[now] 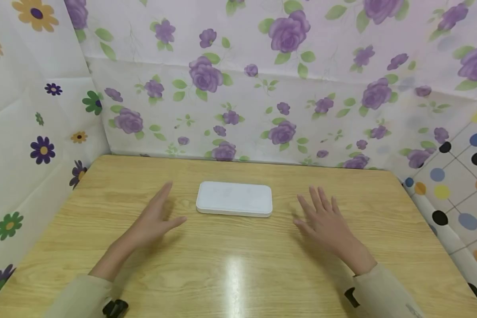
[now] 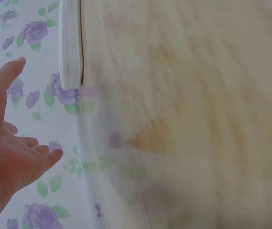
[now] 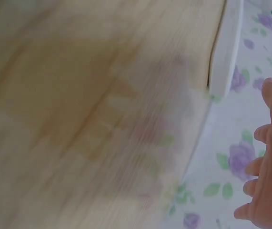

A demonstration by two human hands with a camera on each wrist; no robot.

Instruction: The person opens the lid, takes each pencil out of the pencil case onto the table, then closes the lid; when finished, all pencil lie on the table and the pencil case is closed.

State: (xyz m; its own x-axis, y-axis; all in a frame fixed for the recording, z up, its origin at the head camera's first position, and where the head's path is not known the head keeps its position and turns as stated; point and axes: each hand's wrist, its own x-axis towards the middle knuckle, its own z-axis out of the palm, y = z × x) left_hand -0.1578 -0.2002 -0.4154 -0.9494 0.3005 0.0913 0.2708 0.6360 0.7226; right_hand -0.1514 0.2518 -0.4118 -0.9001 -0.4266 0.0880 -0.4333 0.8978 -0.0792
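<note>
A flat white box with rounded corners lies on the wooden table between the two hands. To its left, the left hand is held with thumb and fingers apart, touching nothing. The right hand is to the right of the box, its fingers spread and nothing in them. In the left wrist view the box's edge shows beyond the left hand. The right wrist view has the box's edge near the right hand.
The wooden table extends around the box and reflects light near its front. A white cloth with purple flowers hangs behind it. Patterned cloths with flowers and coloured dots stand at the left and right sides.
</note>
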